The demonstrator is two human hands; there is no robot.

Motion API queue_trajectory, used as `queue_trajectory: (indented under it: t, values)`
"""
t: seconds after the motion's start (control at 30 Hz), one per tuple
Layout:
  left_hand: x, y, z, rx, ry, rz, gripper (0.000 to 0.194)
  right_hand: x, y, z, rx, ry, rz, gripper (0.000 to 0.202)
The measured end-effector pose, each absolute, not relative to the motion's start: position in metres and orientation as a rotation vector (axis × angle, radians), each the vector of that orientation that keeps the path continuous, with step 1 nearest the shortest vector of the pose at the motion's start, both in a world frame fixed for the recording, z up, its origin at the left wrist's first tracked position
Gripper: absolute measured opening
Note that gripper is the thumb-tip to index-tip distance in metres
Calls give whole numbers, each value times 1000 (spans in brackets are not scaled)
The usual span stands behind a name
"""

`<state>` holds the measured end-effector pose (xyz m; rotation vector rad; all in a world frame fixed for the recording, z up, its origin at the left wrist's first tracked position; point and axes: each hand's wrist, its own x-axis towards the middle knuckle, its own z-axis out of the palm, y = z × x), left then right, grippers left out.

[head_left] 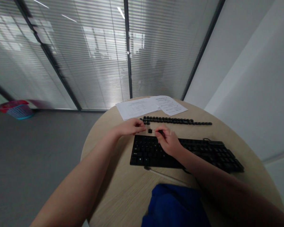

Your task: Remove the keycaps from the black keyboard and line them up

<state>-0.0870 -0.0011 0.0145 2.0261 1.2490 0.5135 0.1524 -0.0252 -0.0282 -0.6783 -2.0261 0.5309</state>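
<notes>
My right hand [167, 138] is closed on a keycap puller [160, 131] with a dark grip and thin wires, above the upper edge of the black keyboard [148, 151]. Beside the wire tips is a loose black keycap [150, 130]; whether the wires still grip it I cannot make out. My left hand [133, 126] is just left of that keycap, fingers loosely bent and slightly apart, with nothing visible in them. Beyond both hands, rows of removed keycaps [169, 120] lie on the table, their left end partly behind my left fingers.
Printed paper sheets [139, 108] lie at the far side of the round wooden table [123, 189]. A pale stick-like tool [168, 176] with a dark tip lies in front of the keyboard, near blue cloth [172, 205]. On the floor at left stands a basket [20, 110].
</notes>
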Motion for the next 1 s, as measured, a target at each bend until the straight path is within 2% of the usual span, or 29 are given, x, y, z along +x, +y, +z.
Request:
queue_trajectory:
  t: [0.23,0.5,0.7,0.83,0.9,1.0]
  values:
    - [-78,-2,13,1884,1146,717,29,151,-27,-25,-644,-2088,306,9]
    - [-73,-2,11,1856,1161,746,22,148,-33,-21,-647,-2219,306,8]
    - [-75,3,6,1847,1184,789,18,145,-33,-22,-798,-2227,189,8]
    - [-82,6,7,1762,1224,888,19,148,-27,-24,-967,-2074,265,8]
    - [-85,6,8,1720,1205,915,20,150,-25,-23,-983,-2010,338,11]
    - [-85,5,8,1680,1126,876,23,153,-24,-22,-891,-2009,318,26]
